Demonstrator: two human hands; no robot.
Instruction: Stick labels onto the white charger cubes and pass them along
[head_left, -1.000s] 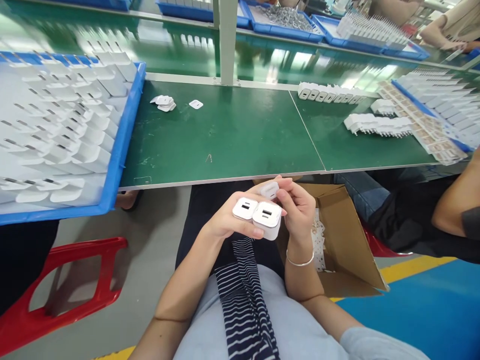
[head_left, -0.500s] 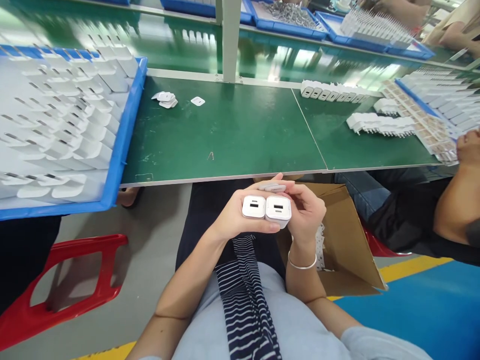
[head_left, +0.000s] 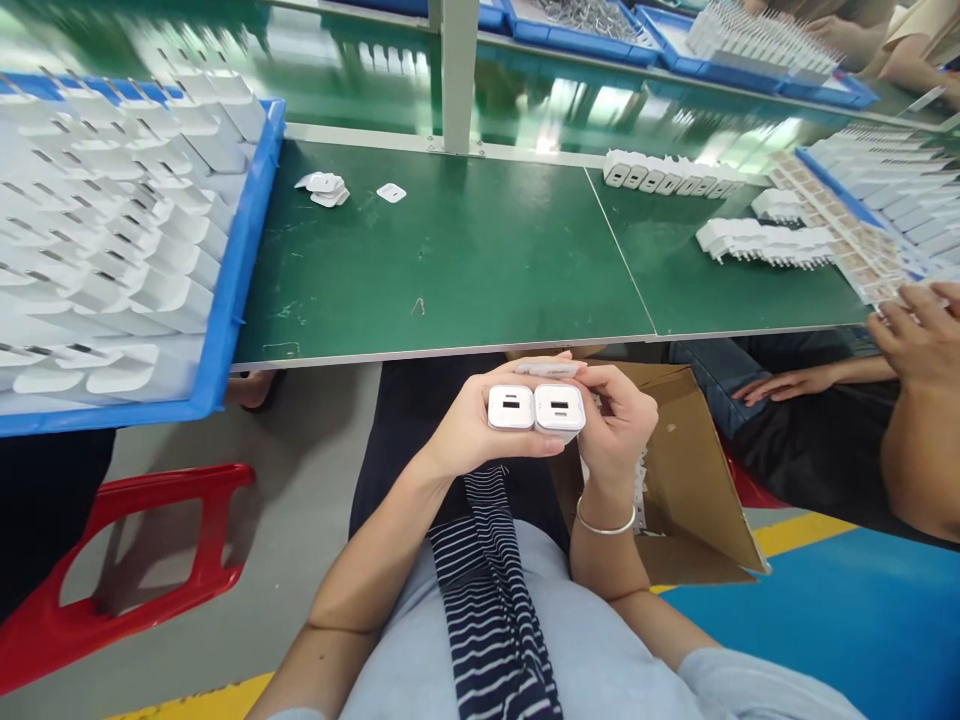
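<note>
Two white USB chargers lie side by side across my left hand, port ends facing me. Its fingers are closed round them, with the thumb along their lower side. My right hand is closed, its curled fingers against the side of the right-hand charger; the fingertips are partly hidden. Above the chargers, between both hands, shows the edge of thin, pale flat pieces. On the green bench lie a small pile of white port covers and one single cover.
A blue tray of white plug housings stands at left. Rows of chargers lie at right, near a co-worker's hand. Below the bench are an open cardboard box and a red stool.
The view has shifted slightly. My hands keep nearly the same hold, and the flat pieces sit closer together above the chargers. At right, a co-worker's hands have moved further into view.
</note>
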